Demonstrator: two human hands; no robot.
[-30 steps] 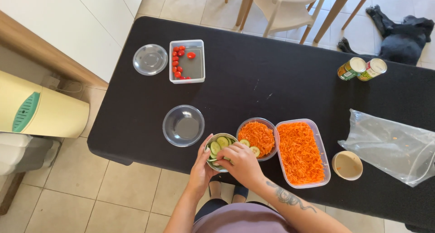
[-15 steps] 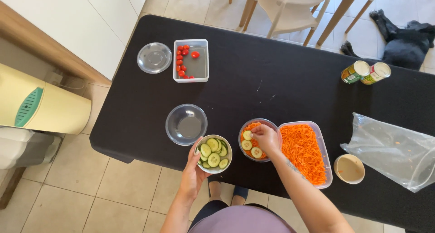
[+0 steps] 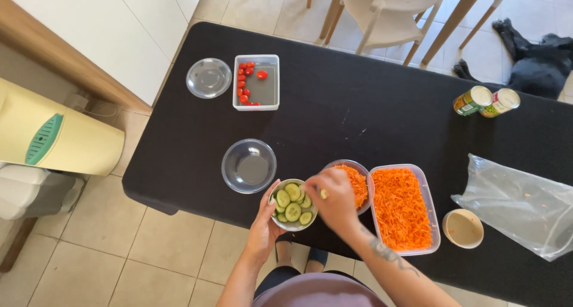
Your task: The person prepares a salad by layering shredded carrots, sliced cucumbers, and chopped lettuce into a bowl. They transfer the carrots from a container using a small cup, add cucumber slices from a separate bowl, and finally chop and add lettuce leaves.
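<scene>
My left hand (image 3: pixel 264 222) grips the left rim of a small bowl of cucumber slices (image 3: pixel 292 204) at the near edge of the black table (image 3: pixel 358 116). My right hand (image 3: pixel 332 201) hovers between that bowl and a round bowl of grated carrot (image 3: pixel 358 181). Its curled fingers reach the cucumber bowl's right rim. Whether they pinch a slice is hidden. The hand covers the carrot bowl's left part.
A rectangular tub of grated carrot (image 3: pixel 401 207) sits right of the bowls, then a small beige cup (image 3: pixel 463 228) and a clear plastic bag (image 3: pixel 519 205). An empty glass bowl (image 3: pixel 249 165), a tray of cherry tomatoes (image 3: pixel 256 82), a clear lid (image 3: pixel 209 78) and two cans (image 3: pixel 486 100) lie farther off.
My right hand went from the cucumber bowl to the carrot bowl, where slices appeared on the carrot, and has now come back to the cucumber bowl's rim. My left hand kept holding the bowl.
</scene>
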